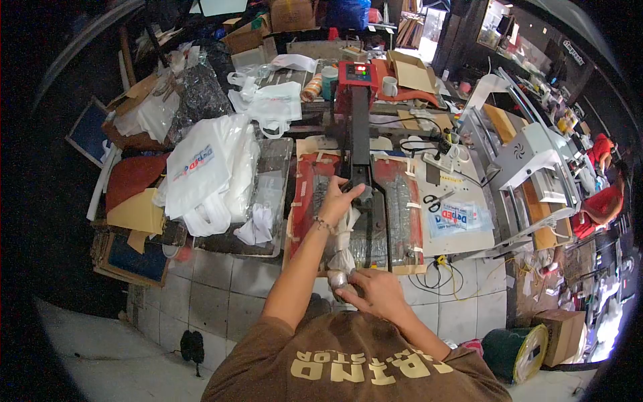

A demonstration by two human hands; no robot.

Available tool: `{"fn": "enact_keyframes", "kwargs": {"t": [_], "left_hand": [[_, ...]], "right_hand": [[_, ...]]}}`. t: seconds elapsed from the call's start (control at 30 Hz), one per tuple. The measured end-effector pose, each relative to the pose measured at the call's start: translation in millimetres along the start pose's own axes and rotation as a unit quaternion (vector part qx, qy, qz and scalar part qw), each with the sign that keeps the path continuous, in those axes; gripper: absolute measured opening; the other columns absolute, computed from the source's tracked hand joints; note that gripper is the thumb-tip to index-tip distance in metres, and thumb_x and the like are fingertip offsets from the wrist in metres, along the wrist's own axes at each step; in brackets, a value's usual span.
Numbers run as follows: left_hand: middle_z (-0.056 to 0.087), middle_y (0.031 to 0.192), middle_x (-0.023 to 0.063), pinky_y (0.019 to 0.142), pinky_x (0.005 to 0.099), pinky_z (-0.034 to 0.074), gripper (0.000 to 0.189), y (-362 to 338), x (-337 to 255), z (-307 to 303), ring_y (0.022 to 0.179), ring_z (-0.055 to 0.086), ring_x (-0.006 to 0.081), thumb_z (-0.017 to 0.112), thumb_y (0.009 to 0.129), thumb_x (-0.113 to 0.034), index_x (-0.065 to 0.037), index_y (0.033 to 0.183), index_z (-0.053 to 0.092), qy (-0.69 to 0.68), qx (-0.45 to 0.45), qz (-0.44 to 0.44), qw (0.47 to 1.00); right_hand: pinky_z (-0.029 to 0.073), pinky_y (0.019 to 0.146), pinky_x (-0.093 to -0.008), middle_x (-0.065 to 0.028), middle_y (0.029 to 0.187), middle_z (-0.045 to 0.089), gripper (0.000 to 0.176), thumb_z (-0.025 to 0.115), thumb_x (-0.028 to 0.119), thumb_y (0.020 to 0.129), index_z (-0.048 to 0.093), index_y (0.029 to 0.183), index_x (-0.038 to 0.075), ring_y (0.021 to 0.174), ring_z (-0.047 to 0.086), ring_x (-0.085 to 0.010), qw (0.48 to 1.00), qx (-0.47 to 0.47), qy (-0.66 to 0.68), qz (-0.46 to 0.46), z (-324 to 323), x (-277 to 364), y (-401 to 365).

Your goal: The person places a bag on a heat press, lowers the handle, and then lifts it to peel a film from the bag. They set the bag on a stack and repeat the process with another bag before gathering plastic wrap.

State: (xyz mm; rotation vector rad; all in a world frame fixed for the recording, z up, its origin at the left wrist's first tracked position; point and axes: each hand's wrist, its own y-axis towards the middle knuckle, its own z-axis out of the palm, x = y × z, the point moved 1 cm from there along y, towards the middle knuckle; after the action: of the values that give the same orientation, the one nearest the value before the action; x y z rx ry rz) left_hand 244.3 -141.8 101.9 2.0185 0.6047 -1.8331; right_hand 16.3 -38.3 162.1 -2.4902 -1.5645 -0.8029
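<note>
The right hand [380, 293] clasps the knob [336, 277] of the heat press's [360, 130] wrapped handle [343, 244], likely for leverage; farther up the press, the left hand [337, 199] rests, grip unclear. Printed tote bags [201, 157] lie left of the press, presumably within reach.

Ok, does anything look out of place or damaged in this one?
Two things: the white wrapping between the left hand and right hand looks bunched and makeshift, and a looped cord with a yellow connector lies loose on the floor tiles.
</note>
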Motion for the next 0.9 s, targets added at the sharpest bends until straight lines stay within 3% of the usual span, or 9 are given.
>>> {"fn": "enact_keyframes", "kwargs": {"t": [0.33, 0.5, 0.9], "left_hand": [[0.061, 0.108, 0.0163, 0.088, 0.0344, 0.047, 0.066, 4, 6, 1, 0.1, 0.059, 0.0229, 0.083, 0.078, -0.04, 0.005, 0.114, 0.05, 0.017, -0.011, 0.033, 0.999], [0.061, 0.107, 0.0168, 0.088, 0.0362, 0.047, 0.066, 5, 5, 1, 0.099, 0.059, 0.0249, 0.083, 0.077, -0.045, 0.004, 0.11, 0.053, 0.089, -0.039, 0.051, 0.994], [0.057, 0.116, 0.0204, 0.094, 0.0392, 0.043, 0.078, 3, 0, -1, 0.108, 0.055, 0.0281, 0.084, 0.072, -0.05, 0.006, 0.116, 0.052, 0.076, -0.01, 0.017, 0.997]], "right_hand": [[0.049, 0.059, -0.0435, -0.0121, 0.073, 0.063, 0.043, 0.066, 0.045, 0.088, 0.061, 0.075, 0.004, 0.066, 0.063, -0.0335, 1.0, -0.024, 0.015, 0.004, -4, 6, -1], [0.049, 0.059, -0.0438, -0.013, 0.074, 0.063, 0.044, 0.066, 0.046, 0.088, 0.061, 0.076, 0.004, 0.067, 0.063, -0.034, 1.0, -0.022, 0.022, -0.002, -5, 3, -1], [0.049, 0.059, -0.0444, -0.0141, 0.074, 0.063, 0.044, 0.066, 0.046, 0.088, 0.064, 0.077, 0.003, 0.067, 0.063, -0.0344, 0.999, -0.013, 0.028, -0.008, -9, 3, 2]]}}
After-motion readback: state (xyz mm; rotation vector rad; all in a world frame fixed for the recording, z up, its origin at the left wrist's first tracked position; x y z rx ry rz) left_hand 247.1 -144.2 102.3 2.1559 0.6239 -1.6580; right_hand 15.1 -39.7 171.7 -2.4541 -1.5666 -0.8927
